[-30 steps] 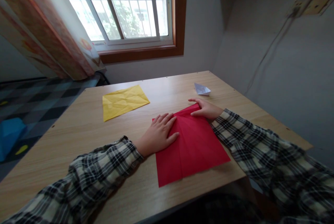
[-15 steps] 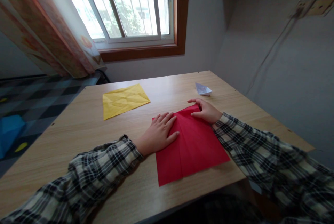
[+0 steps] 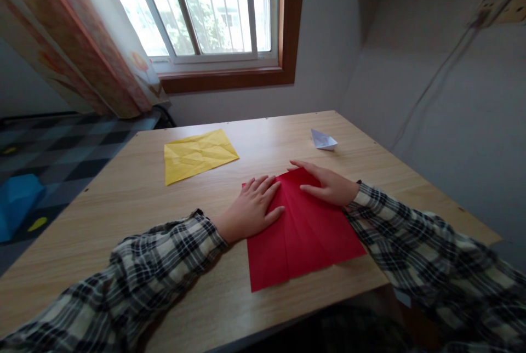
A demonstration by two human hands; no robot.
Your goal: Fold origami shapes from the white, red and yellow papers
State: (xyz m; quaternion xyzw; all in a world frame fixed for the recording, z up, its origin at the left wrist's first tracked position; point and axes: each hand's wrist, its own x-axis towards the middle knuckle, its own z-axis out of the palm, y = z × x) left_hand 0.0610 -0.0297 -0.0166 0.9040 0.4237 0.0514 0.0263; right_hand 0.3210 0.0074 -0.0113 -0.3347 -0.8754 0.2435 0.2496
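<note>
A red sheet of paper (image 3: 312,232) lies on the wooden table in front of me, with a crease running from its far edge toward me. My left hand (image 3: 257,208) rests flat on its left part, fingers spread. Over the far right part is my right hand (image 3: 326,183), its fingers stretched toward the far edge and its thumb apart on the sheet. That corner is hidden under the right hand.
A creased yellow sheet (image 3: 201,155) lies at the far left of the table (image 3: 197,199). A small folded white paper piece (image 3: 324,140) stands at the far right. Left of the table, a blue object (image 3: 18,199) sits on a checked surface. A window and walls are behind.
My right hand has loosened from the far edge and slid slightly inward and lower, its fingers flatter. The raised far part of the red paper has shifted. My left hand stays put.
</note>
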